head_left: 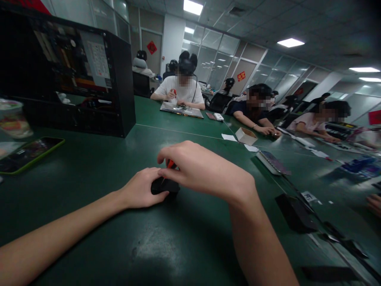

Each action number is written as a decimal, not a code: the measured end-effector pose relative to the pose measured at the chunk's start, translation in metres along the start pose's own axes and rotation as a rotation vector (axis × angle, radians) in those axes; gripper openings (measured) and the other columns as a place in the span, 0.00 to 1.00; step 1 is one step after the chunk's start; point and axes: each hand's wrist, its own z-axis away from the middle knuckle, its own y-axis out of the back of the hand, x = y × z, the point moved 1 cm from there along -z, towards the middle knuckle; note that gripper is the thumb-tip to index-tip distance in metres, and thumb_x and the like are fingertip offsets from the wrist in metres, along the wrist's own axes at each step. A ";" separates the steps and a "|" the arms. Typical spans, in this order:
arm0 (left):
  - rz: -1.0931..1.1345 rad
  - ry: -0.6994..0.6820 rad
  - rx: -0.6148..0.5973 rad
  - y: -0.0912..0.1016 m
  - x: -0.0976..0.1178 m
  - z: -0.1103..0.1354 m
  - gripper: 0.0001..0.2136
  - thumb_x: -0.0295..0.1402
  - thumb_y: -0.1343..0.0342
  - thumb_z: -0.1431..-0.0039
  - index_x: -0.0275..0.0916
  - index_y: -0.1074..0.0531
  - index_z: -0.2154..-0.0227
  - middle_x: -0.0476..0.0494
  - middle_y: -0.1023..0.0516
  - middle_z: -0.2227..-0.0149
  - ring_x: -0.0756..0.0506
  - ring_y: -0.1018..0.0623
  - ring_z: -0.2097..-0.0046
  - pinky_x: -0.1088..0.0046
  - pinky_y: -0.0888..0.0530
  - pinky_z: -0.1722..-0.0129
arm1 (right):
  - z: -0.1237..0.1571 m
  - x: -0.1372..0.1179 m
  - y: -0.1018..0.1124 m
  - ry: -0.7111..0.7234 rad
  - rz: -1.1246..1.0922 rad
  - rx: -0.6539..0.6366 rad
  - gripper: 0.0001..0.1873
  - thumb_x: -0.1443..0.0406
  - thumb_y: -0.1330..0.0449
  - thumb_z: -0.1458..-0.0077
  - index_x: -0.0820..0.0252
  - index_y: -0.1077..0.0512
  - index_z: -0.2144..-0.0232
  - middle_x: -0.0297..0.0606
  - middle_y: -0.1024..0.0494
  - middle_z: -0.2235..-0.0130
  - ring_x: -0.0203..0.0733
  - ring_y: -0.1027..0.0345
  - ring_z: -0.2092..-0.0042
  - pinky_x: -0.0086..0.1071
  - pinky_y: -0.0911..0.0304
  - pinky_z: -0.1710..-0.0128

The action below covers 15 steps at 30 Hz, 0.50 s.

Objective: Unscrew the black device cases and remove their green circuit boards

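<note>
A small black block-shaped object (172, 188) rests on the green table in front of me; its exact kind is not clear. My left hand (142, 188) grips it from the left, with the thumb along the near side. Over it, my right hand (186, 163) is bent at the wrist and closed around a screwdriver (170, 163) with an orange handle. The thin shaft slants down to the top of the black object. Fingers hide most of the handle, and I cannot see exactly where the tip sits.
An open black computer case (126, 87) stands at the left, near a phone (32, 154) and a plastic cup (13, 119). To the right lie a small open box (246, 136) and a black block (296, 213). Several people sit working around the table.
</note>
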 end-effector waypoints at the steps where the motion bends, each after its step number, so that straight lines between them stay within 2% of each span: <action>1: -0.023 0.003 0.002 0.000 0.002 0.000 0.15 0.37 0.35 0.45 0.41 0.25 0.55 0.41 0.19 0.53 0.35 0.21 0.51 0.58 0.25 0.50 | 0.001 -0.001 0.000 -0.010 0.004 -0.010 0.10 0.65 0.42 0.35 0.61 0.22 0.56 0.43 0.19 0.60 0.44 0.26 0.58 0.32 0.40 0.63; 5: -0.064 -0.007 -0.027 -0.001 0.008 0.000 0.12 0.41 0.36 0.42 0.41 0.23 0.60 0.42 0.18 0.56 0.36 0.21 0.54 0.60 0.26 0.53 | 0.008 -0.001 0.002 -0.056 0.049 -0.061 0.09 0.69 0.42 0.38 0.61 0.20 0.63 0.43 0.19 0.65 0.41 0.27 0.64 0.32 0.43 0.69; 9: -0.065 0.007 -0.048 0.000 0.012 -0.001 0.12 0.40 0.36 0.42 0.42 0.23 0.57 0.43 0.18 0.56 0.39 0.20 0.54 0.63 0.27 0.53 | 0.022 0.004 0.004 -0.140 0.083 -0.143 0.08 0.70 0.39 0.43 0.60 0.21 0.72 0.40 0.22 0.73 0.37 0.33 0.74 0.32 0.49 0.75; 12: -0.046 0.034 -0.058 0.001 0.012 -0.001 0.13 0.39 0.36 0.43 0.42 0.23 0.56 0.44 0.18 0.56 0.41 0.20 0.56 0.66 0.27 0.55 | 0.030 0.012 0.009 -0.201 0.082 -0.189 0.07 0.68 0.37 0.45 0.59 0.20 0.74 0.38 0.23 0.75 0.35 0.36 0.77 0.32 0.49 0.78; 15: -0.022 0.046 -0.058 0.002 0.011 -0.001 0.14 0.40 0.36 0.43 0.42 0.23 0.56 0.45 0.18 0.56 0.41 0.19 0.56 0.68 0.27 0.57 | 0.035 0.021 0.018 -0.275 0.088 -0.212 0.06 0.66 0.36 0.46 0.58 0.18 0.71 0.39 0.20 0.73 0.37 0.32 0.75 0.31 0.46 0.76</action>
